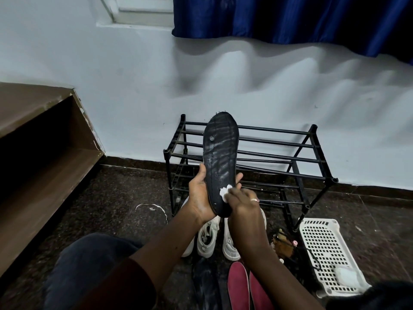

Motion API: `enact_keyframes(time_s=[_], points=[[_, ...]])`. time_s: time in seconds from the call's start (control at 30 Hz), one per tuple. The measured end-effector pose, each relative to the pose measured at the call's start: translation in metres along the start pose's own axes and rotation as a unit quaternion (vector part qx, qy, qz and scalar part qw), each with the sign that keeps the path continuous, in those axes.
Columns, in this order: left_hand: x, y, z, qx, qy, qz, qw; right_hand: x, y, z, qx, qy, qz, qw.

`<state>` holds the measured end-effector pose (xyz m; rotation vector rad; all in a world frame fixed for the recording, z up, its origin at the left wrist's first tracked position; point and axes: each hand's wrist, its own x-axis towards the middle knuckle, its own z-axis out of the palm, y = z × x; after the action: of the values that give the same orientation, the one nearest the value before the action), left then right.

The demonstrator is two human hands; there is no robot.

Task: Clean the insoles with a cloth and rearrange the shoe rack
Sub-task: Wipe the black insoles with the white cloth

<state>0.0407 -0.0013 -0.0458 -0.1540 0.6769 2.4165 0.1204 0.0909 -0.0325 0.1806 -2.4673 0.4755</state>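
**Wiping the heel end of a black insole**

The right hand point(243, 202) is pinching a small white cloth point(224, 193) and pressing it against the heel end of the insole point(220, 153). The left hand point(199, 198) is gripping that insole by its edges and holding it upright, toe up, likely to turn its whole face toward the wiping. Behind, the shoe rack point(312, 145) is standing against the wall. White shoes point(206, 238) are sitting on the floor before it, probably waiting to be shelved.

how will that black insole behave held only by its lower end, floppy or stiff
Probably fairly stiff: the black insole stands straight up from the left hand gripping its lower end, no droop. Likely light: it looks thin, one hand holds it. Shiny streaks above the white cloth in the right hand suggest dampness, so maybe slippery.
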Motion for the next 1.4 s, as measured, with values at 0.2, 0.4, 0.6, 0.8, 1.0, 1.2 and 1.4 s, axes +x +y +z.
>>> enact_keyframes(time_s=[0.2,0.4,0.6,0.8,1.0,1.2,1.4], points=[[0.0,0.0,0.0,0.006,0.007,-0.006,1.0,0.004,0.0,0.01,0.023,-0.033,0.091,0.995],[0.002,-0.002,-0.007,-0.017,0.011,0.03,0.999,-0.026,-0.011,0.012,0.084,-0.024,0.052,0.995],[0.003,-0.006,-0.005,0.016,0.023,-0.002,1.0,-0.004,0.0,0.009,0.058,-0.026,0.036,0.997],[0.0,-0.018,-0.005,0.034,-0.003,-0.061,0.998,0.033,0.007,0.002,0.011,0.006,0.065,0.998],[-0.003,-0.016,-0.002,0.022,0.015,-0.057,0.998,0.005,-0.007,0.007,0.082,-0.001,0.083,0.993],[-0.003,-0.015,0.0,-0.016,0.021,-0.044,0.999,-0.015,-0.005,0.002,0.133,-0.025,0.054,0.989],[-0.009,-0.025,0.006,0.018,0.007,-0.116,0.993,0.027,0.004,0.011,0.078,-0.032,0.056,0.995]])
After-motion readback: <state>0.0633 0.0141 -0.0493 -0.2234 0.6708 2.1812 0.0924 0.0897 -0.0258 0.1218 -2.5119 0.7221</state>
